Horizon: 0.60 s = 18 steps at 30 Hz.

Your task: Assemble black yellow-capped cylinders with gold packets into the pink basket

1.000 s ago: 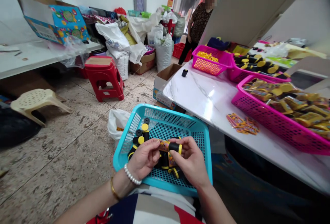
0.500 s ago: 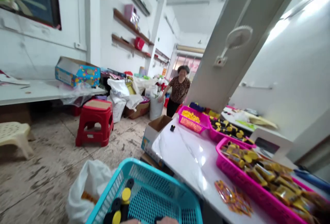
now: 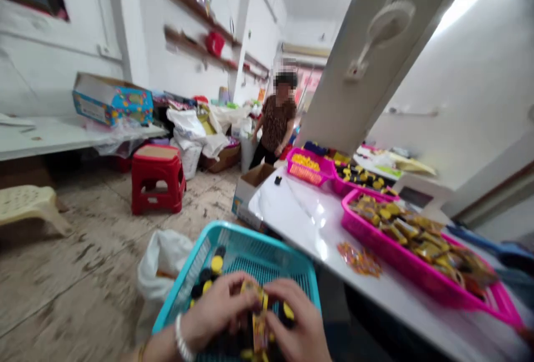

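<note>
Above the turquoise plastic basket, my left hand, with a white bracelet at the wrist, pinches a small yellow printed piece. My right hand grips the same piece from the other side, thumb and fingers closed around it. Blur and the fingers hide part of it, so its exact kind is unclear. Small black pieces with round yellow ends lie in the basket, some of them under my hands.
To the right, a white table carries pink baskets of wrapped and yellow-black pieces, plus a pile of orange printed strips. A white sack, red stool and cardboard box stand on the floor. A person stands further back.
My hands have risen from the bottom edge into full view with the yellow printed piece between them. The view has shifted downward. The person at the back is more upright, arm lowered.
</note>
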Motion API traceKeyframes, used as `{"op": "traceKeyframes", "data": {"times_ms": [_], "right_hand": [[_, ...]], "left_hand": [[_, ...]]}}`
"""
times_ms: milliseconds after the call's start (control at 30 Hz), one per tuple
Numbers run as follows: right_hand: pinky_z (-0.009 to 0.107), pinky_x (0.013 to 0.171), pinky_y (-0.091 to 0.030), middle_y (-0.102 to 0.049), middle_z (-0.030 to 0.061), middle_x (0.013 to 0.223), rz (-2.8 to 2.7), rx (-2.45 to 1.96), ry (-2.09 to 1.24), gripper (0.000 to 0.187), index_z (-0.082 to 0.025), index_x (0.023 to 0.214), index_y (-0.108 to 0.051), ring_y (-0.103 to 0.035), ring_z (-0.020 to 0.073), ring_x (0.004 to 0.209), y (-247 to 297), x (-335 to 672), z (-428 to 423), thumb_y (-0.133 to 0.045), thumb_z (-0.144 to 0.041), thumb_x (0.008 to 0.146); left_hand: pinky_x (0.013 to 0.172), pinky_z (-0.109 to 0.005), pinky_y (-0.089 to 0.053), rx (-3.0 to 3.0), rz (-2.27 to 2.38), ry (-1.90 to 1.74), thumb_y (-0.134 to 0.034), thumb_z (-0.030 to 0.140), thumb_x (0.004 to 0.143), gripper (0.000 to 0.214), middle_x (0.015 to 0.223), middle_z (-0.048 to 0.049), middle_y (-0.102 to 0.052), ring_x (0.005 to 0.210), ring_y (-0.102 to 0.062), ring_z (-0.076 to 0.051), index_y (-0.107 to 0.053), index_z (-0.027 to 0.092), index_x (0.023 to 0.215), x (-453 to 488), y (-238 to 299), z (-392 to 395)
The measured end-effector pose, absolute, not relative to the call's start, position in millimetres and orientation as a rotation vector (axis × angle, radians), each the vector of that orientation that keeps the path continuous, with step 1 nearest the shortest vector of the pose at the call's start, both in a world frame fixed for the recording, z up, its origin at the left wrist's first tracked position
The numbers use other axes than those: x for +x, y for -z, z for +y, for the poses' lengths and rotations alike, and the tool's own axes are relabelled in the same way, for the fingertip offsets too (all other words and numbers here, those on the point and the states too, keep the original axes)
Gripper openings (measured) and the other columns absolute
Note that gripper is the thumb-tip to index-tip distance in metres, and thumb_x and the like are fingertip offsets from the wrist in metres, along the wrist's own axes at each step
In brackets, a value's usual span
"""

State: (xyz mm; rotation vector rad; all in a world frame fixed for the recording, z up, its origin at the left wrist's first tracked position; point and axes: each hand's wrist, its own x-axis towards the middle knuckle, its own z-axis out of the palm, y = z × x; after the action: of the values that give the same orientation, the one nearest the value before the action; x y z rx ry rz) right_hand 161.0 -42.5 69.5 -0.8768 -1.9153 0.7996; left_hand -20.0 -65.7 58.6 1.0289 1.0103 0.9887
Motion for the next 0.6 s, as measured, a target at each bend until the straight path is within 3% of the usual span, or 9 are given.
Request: {"op": "traceKeyframes", "data": {"times_ms": [67, 167, 267, 367, 433, 600], "right_hand": [[0.038, 0.080, -0.054, -0.068, 0.0073, 0.095, -1.899, -0.904, -0.872, 0.026, -0.029, 0.097, -0.073, -0.064, 0.0247, 0.089, -64.2, 158.9, -37.3, -0.071, -0.020, 0.073], [0.036, 0.076, -0.056, -0.067, 0.0056, 0.090, -1.648, -0.975, -1.180, 0.021, -0.025, 0.094, -0.073, -0.065, 0.0214, 0.082, -48.2, 155.0, -31.3, -0.074, -0.025, 0.073], [0.035, 0.076, -0.057, -0.066, 0.0043, 0.090, -1.454, -1.011, -1.370, 0.022, -0.023, 0.093, -0.072, -0.066, 0.0196, 0.081, -35.3, 153.5, -33.0, -0.075, -0.027, 0.072], [0.034, 0.078, -0.056, -0.066, 0.0056, 0.097, -1.469, -1.017, -1.309, 0.024, -0.024, 0.094, -0.072, -0.065, 0.0202, 0.086, -31.0, 153.9, -37.0, -0.076, -0.025, 0.071], [0.034, 0.077, -0.056, -0.068, 0.0058, 0.095, -1.456, -1.046, -1.289, 0.023, -0.024, 0.092, -0.073, -0.065, 0.0204, 0.085, -30.7, 153.2, -37.8, -0.077, -0.026, 0.069], [0.034, 0.066, -0.057, -0.071, 0.0029, 0.073, -1.254, -1.147, -1.590, 0.023, -0.019, 0.086, -0.073, -0.066, 0.0183, 0.064, -29.8, 151.3, -36.3, -0.076, -0.036, 0.070]], "left_hand": [[0.046, -0.019, -0.033, 1.094, 1.027, -1.010, -0.067, 0.043, 0.076, 0.031, 0.065, 0.0007, -0.056, 0.048, -0.043, -0.008, -0.066, 0.014, 0.089, -20.9, -63.4, -64.9], [0.056, -0.018, -0.038, 1.202, 1.103, -1.114, -0.071, 0.030, 0.074, 0.021, 0.070, 0.0001, -0.059, 0.062, -0.048, -0.010, -0.069, 0.015, 0.089, -24.3, -60.3, -53.2], [0.054, -0.018, -0.036, 1.205, 1.065, -1.028, -0.070, 0.030, 0.074, 0.020, 0.070, -0.0003, -0.059, 0.061, -0.048, -0.011, -0.069, 0.014, 0.087, -26.9, -51.6, -46.5], [0.054, -0.019, -0.038, 1.110, 0.991, -0.970, -0.067, 0.034, 0.078, 0.022, 0.073, -0.0017, -0.061, 0.059, -0.050, -0.011, -0.068, 0.015, 0.090, -26.9, -47.6, -47.8], [0.062, -0.022, -0.043, 1.146, 1.013, -1.046, -0.066, 0.030, 0.078, 0.020, 0.079, -0.0035, -0.064, 0.066, -0.054, -0.013, -0.069, 0.017, 0.093, -25.4, -48.9, -50.0], [0.087, -0.029, -0.043, 1.459, 1.045, -1.085, -0.066, 0.017, 0.077, 0.019, 0.096, -0.0071, -0.066, 0.093, -0.058, -0.019, -0.072, 0.021, 0.094, -22.1, -56.1, -55.0]]}}
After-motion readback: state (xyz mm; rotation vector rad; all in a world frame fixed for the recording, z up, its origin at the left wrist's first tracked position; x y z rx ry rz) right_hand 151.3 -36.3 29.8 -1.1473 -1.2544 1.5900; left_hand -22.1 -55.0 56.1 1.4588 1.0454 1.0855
